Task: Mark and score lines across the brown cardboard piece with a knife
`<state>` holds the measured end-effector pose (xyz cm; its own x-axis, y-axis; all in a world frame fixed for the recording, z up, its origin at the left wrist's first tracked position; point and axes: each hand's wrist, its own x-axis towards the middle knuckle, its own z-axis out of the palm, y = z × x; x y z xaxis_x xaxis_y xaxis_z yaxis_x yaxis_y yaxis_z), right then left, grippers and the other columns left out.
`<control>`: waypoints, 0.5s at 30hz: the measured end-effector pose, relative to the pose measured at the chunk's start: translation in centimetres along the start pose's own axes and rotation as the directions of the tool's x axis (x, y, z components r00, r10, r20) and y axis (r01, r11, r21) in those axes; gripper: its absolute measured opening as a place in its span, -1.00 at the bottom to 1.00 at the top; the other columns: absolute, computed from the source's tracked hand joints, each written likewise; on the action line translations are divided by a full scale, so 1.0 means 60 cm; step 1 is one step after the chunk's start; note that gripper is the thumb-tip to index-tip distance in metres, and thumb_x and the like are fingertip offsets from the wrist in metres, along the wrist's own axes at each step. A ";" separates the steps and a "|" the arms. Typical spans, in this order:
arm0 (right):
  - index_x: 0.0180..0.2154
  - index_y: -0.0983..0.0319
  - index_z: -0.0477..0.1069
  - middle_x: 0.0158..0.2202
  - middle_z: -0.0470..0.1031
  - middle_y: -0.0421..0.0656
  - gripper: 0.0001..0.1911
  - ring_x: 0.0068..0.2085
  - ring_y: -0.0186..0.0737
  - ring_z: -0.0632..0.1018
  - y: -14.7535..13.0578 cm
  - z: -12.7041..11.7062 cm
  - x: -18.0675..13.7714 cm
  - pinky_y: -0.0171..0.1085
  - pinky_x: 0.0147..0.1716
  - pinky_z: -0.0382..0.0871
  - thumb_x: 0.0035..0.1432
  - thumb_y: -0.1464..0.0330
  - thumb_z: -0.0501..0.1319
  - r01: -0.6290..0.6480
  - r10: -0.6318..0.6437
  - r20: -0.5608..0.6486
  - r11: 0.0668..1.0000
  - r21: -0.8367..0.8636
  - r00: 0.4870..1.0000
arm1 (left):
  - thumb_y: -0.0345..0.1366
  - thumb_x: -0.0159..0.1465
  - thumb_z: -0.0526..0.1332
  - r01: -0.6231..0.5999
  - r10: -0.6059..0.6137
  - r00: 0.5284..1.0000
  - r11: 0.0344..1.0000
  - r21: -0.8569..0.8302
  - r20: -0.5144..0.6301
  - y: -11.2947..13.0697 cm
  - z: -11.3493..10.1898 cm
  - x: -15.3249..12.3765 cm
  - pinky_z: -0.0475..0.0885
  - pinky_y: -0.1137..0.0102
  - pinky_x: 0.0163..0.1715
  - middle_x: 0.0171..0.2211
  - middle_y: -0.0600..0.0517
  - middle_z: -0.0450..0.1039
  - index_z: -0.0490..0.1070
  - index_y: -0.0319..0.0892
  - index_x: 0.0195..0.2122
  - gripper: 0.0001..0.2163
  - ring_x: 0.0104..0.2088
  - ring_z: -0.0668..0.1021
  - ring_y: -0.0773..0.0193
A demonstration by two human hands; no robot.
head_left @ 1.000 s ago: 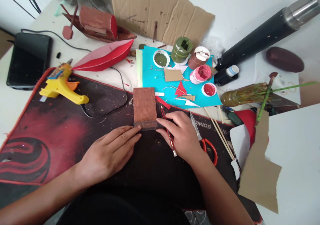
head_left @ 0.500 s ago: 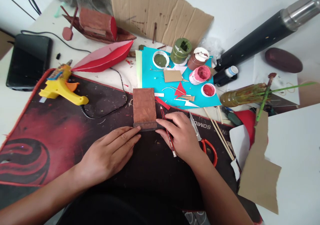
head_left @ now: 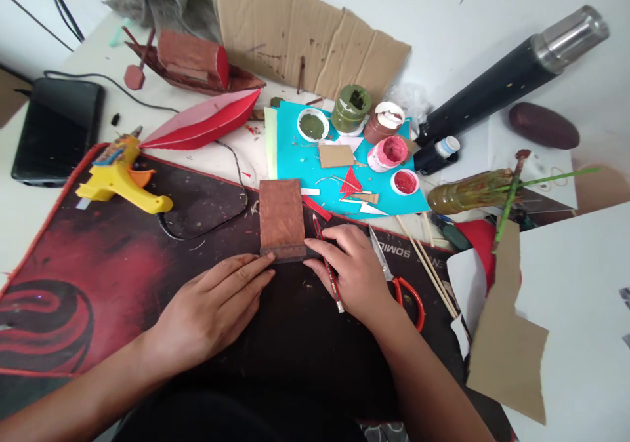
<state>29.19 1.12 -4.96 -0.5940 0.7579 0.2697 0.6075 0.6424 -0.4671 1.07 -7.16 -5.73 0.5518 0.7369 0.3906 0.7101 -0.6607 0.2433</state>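
A brown painted cardboard piece (head_left: 281,218) lies flat on the dark red-and-black mat (head_left: 108,265). My left hand (head_left: 211,311) rests flat on the mat, fingers stretched out, its fingertips touching the piece's near edge. My right hand (head_left: 352,271) presses the near right corner of the piece and holds a red pencil (head_left: 327,265) between its fingers. Red-handled scissors (head_left: 401,281) lie just right of that hand.
A yellow glue gun (head_left: 121,180) lies at the mat's left. Paint jars (head_left: 374,130) and cut scraps sit on a blue sheet (head_left: 295,160). A red paper hull (head_left: 201,120), a cardboard sheet (head_left: 305,32), a black flask (head_left: 506,78), wooden sticks (head_left: 428,258) and torn cardboard (head_left: 506,337) surround the mat.
Both hands stay on the brown piece. Only the view has shifted slightly; things sit a little lower and further left in the picture.
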 end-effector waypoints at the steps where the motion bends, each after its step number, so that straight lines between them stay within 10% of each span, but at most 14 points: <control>1: 0.12 0.23 0.68 -0.04 0.64 0.04 -0.77 0.01 0.06 0.63 0.000 0.000 0.000 0.03 0.01 0.61 0.55 0.29 0.35 -0.002 0.002 0.003 1.000 0.003 1.000 | -0.52 0.46 0.31 0.003 -0.003 1.000 1.000 -0.005 -0.002 0.000 0.001 -0.001 0.62 0.15 0.28 0.26 -0.16 0.68 0.58 -0.35 0.24 -0.66 0.22 0.68 0.03; 15: 0.12 0.22 0.68 -0.04 0.66 0.04 -0.76 0.00 0.05 0.63 -0.001 0.001 -0.003 0.04 0.00 0.62 0.57 0.28 0.34 -0.002 0.003 -0.016 1.000 0.015 1.000 | -0.51 0.47 0.29 0.014 -0.014 1.000 1.000 -0.021 -0.027 -0.001 0.003 -0.005 0.60 0.20 0.30 0.27 -0.13 0.67 0.57 -0.28 0.29 -0.62 0.23 0.68 0.07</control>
<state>29.22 0.96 -5.03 -0.5838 0.7613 0.2822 0.6008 0.6388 -0.4806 0.94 -7.31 -6.04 0.5296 0.7421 0.4109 0.7084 -0.6534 0.2670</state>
